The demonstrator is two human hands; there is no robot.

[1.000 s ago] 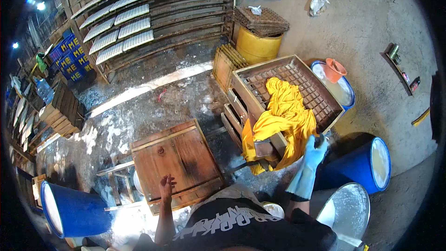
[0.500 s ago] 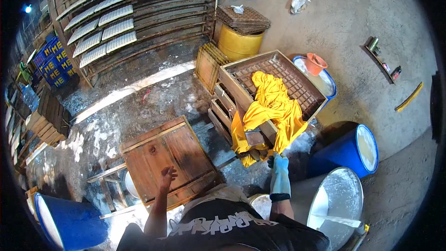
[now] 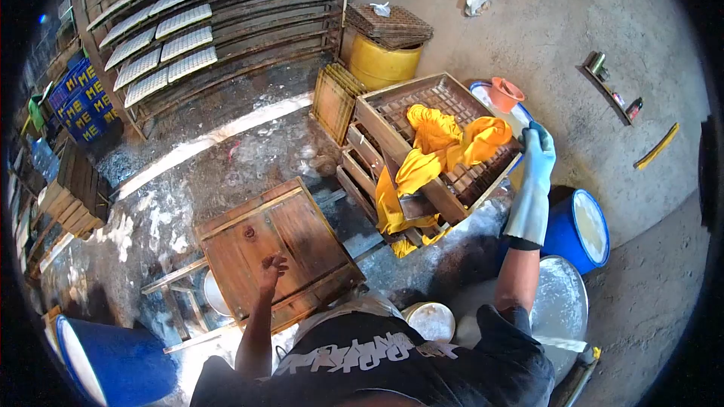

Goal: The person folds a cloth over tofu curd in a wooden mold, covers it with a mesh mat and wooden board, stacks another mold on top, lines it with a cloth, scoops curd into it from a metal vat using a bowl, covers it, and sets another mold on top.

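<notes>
My left hand [image 3: 273, 271] is bare, its fingers loosely spread with nothing in them, above a wooden panel [image 3: 283, 245]. My right hand [image 3: 535, 152] wears a light blue rubber glove and is raised beside the right corner of a wooden frame [image 3: 369, 114] with a grid inside. Its fingers are slightly bent and look apart, with no cloth visible in them. A yellow cloth [image 3: 434, 132] lies bunched across the grid, one part folded up toward my right hand. Another part hangs over the frame's near side, around a small flat piece [image 3: 416, 206].
Blue drums [image 3: 577, 230] and a large grey bin [image 3: 562, 301] stand at right, a lidded white bucket [image 3: 430, 322] below. An orange pot [image 3: 505, 94] sits on a drum behind the frame. Racks with white trays [image 3: 185, 43] are at back left; another blue drum [image 3: 121, 358] stands lower left.
My right hand has moved up and right, away from the cloth's near edge. The cloth's right part has gone from hanging over the near side to lying folded on the grid.
</notes>
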